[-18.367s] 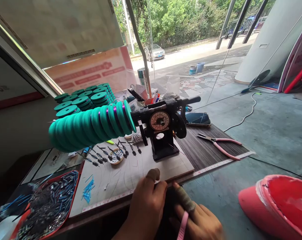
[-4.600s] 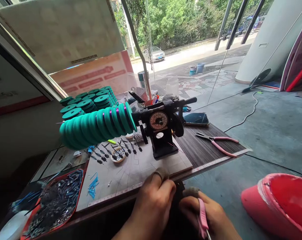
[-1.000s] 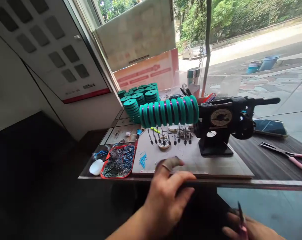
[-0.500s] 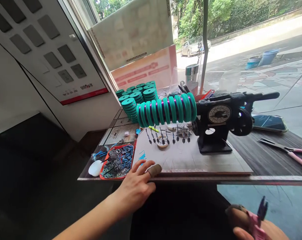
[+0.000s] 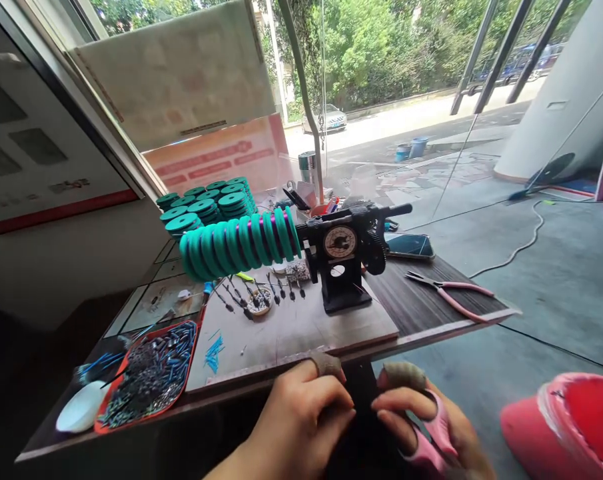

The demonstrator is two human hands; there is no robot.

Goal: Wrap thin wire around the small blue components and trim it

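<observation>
My left hand point(image 5: 311, 410) is in front of the board's near edge, thumb and fingers pinched together; whatever they grip is too small or hidden to make out. Close to its right, my right hand point(image 5: 454, 427) holds pink-handled scissors point(image 5: 437, 427), with the handle loops around the fingers and the blades out of sight. Both hands have a grey-brown finger cover. Beyond them, a black winding device point(image 5: 348, 280) with a dial carries a row of teal spools point(image 5: 238, 243). Dark weighted clips point(image 5: 276, 293) hang below the spools near a small dish of beads point(image 5: 259, 302).
An orange tray point(image 5: 154, 373) of small metal parts lies at left beside a white dish point(image 5: 82, 407). Blue bits point(image 5: 214, 353) lie on the pale board point(image 5: 301, 340). Pink-handled pliers point(image 5: 451, 293) and a phone point(image 5: 411, 246) are at right. A pink bucket point(image 5: 526, 417) stands lower right.
The view has swung right. My left hand has left the board top and come together with my right hand, which has risen with the scissors. The left fingers have closed to a pinch.
</observation>
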